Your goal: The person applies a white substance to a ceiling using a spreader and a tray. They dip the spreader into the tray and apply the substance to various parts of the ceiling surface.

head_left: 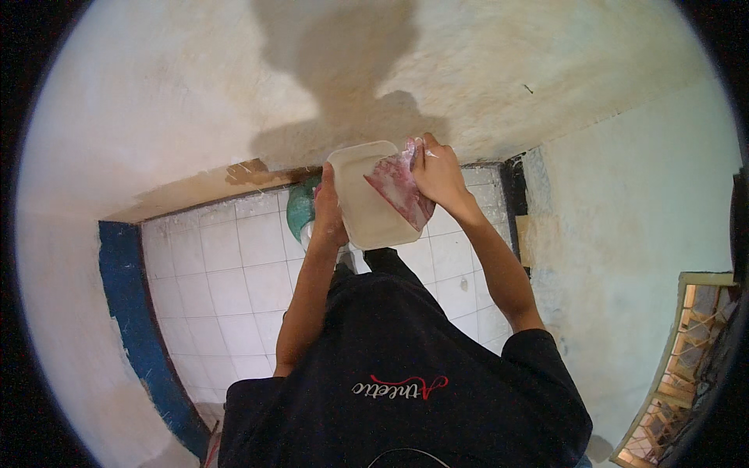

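My left hand (329, 212) grips the left side of a pale, translucent plastic tub (360, 207), a rectangle with rounded corners, and tips its inside up toward me. In my right hand (441, 176) is a reddish putty spreader (396, 187), smeared with whitish paste. Its broad blade lies over the right part of the tub; whether blade and tub touch, I cannot tell. White smears mark the fingers of that hand. What the tub holds is hard to make out against its pale walls.
Ahead rises a patchy cream wall (195, 117) with a shadow on it. Beneath the tub, a green object (300, 209), partly hidden, sits on the white tiled floor (234, 273). A blue-painted strip (129, 304) edges the left; a pale wall (632, 195) and latticed opening (679, 366) stand right.
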### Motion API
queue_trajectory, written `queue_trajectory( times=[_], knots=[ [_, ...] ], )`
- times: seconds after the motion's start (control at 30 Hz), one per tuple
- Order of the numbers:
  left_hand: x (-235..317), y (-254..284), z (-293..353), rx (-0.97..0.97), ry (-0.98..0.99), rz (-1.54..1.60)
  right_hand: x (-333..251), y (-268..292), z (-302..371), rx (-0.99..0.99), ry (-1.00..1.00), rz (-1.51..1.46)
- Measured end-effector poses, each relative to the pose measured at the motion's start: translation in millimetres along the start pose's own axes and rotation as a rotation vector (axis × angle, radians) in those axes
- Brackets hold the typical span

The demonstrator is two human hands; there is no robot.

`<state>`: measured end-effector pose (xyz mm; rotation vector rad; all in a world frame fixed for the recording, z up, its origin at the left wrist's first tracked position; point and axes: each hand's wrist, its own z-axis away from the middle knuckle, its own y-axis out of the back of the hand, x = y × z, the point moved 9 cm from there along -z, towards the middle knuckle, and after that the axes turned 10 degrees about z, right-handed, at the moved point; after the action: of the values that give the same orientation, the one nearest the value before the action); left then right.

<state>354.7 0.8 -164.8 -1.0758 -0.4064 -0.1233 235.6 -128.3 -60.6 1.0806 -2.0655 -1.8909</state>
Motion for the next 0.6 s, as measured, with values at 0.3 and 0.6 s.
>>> queue_trajectory(
  times=[0.3, 0.6],
  knots=[
    [3.8, 20.5, -6.8, 0.051, -0.026, -0.045, 31.5, -23.6, 19.4, -0.107, 0.01, 0.01],
    [12.9, 13.6, -7.8, 0.047, -0.02, -0.113, 39.4, -15.3, 34.5, -0.062, 0.15, -0.103]
  ],
)
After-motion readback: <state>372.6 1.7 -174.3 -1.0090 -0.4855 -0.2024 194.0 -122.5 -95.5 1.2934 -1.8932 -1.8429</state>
